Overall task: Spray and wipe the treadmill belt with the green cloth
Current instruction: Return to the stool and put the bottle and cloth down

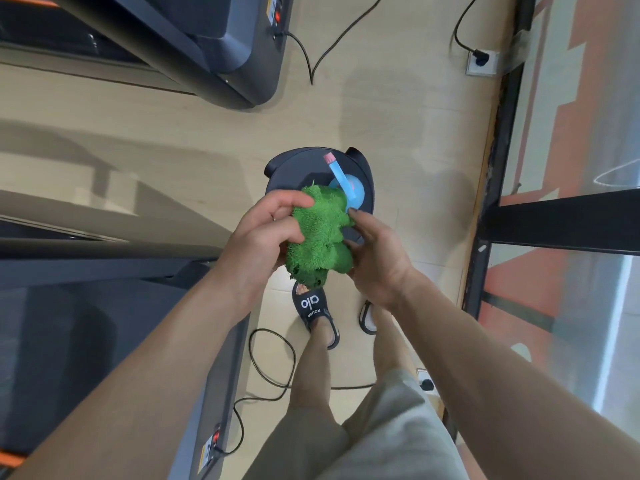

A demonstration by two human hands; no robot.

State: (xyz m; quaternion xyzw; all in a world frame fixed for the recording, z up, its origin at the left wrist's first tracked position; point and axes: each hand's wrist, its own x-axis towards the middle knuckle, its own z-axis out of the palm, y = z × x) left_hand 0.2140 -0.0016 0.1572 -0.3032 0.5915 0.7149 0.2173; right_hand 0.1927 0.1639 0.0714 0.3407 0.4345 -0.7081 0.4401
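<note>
A bunched green cloth (320, 237) is held between both hands above a black stool. My left hand (263, 237) grips its left side, thumb and fingers curled over it. My right hand (375, 258) holds its right side, fingertips on the upper edge. Behind the cloth, a blue spray bottle (346, 188) with a pink-tipped nozzle lies on the round black stool (301, 164). A treadmill (104, 341) with a dark belt sits at the lower left, beside my left forearm.
A second treadmill (221, 46) stands at the upper left. Black power cables (273, 372) loop on the wooden floor near my sandalled feet (317, 313). A wall socket (479, 62) and a dark-framed glass partition (502, 209) line the right side.
</note>
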